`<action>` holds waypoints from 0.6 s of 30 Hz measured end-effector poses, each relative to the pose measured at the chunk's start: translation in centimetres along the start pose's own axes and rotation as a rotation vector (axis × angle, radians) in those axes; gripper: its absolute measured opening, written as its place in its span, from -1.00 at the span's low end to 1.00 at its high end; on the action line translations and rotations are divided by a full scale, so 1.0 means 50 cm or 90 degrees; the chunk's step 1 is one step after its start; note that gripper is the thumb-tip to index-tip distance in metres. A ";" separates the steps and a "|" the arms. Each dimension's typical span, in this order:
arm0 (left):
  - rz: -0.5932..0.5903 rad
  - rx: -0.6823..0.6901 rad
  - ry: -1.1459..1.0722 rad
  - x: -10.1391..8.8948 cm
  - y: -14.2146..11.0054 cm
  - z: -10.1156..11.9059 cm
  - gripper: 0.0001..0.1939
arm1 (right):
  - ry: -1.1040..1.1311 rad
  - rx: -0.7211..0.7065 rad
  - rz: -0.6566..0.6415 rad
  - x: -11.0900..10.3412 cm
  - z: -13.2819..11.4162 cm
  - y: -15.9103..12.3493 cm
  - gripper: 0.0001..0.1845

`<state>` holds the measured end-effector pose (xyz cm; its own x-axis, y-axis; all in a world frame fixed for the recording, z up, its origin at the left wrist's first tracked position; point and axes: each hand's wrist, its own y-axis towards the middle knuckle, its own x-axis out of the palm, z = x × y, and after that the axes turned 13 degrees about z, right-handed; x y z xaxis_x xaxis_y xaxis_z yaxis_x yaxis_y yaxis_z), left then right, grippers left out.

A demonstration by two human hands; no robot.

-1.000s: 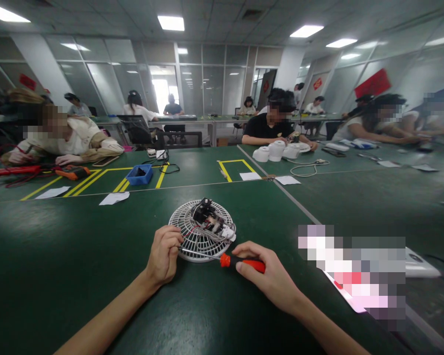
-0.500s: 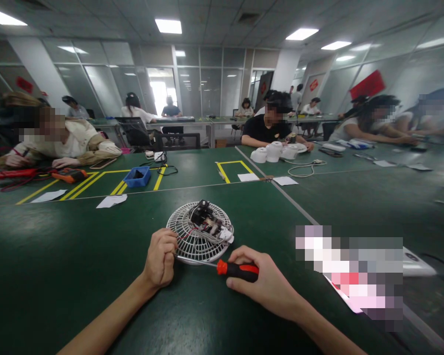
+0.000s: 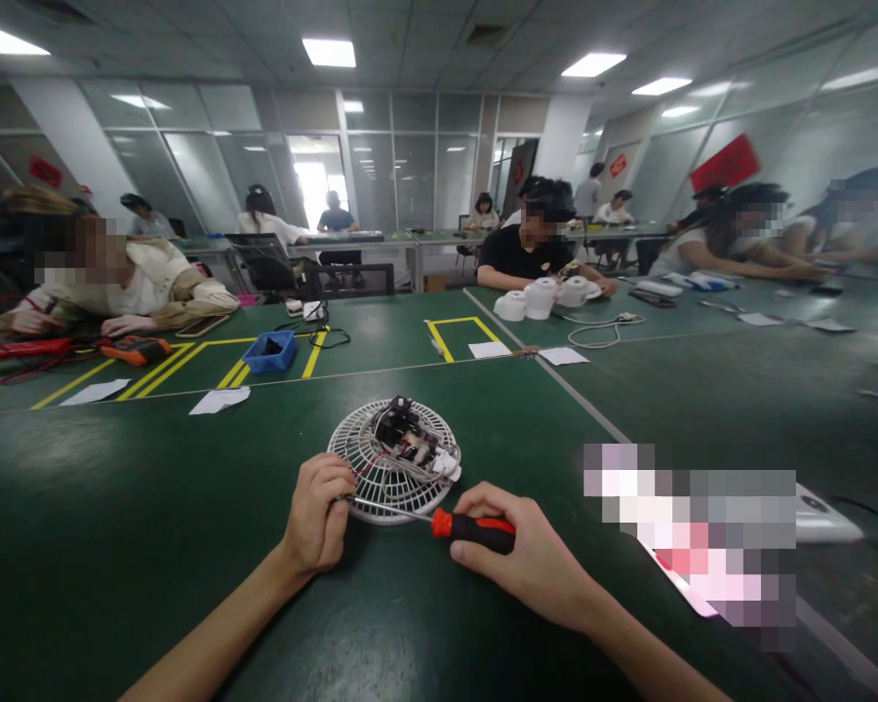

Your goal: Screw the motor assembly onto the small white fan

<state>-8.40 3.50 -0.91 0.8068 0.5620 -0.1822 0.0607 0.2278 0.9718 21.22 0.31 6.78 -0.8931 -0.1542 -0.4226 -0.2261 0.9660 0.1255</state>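
Observation:
A screwdriver (image 3: 475, 530) with a red and black handle is in my right hand (image 3: 516, 551), its fingers wrapped round the handle. Its metal shaft points left across the near rim of a white round fan grille (image 3: 391, 505). The shaft's tip ends at the fingers of my left hand (image 3: 320, 512), which are pinched together at the grille's left edge. Whatever they hold is too small and covered to make out. On top of the grille sits a black fan motor (image 3: 395, 421) with bundled wires and a white connector piece (image 3: 448, 462).
A blue bin (image 3: 269, 353) and paper slips (image 3: 219, 400) lie beyond the grille, near yellow tape. White rounded housings (image 3: 539, 298) stand by a co-worker across the table. A blurred-out object (image 3: 692, 546) and a white device (image 3: 823, 517) lie to the right.
The screwdriver's shaft tip has risen slightly at my left fingers, and its handle has shifted a little right. The grille and motor stay in place.

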 end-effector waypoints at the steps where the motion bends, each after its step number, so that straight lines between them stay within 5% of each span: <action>1: 0.000 0.002 0.005 0.000 0.002 0.002 -0.80 | 0.001 0.004 0.002 -0.001 -0.001 0.000 -0.81; 18: -0.033 0.011 0.049 0.001 0.011 0.005 -0.75 | 0.005 0.023 0.002 -0.002 -0.001 0.005 -0.81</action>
<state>-8.21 3.46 -0.32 0.7551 0.6092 -0.2423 0.1112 0.2452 0.9631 21.24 0.56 6.91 -0.8969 -0.1533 -0.4148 -0.2098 0.9732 0.0940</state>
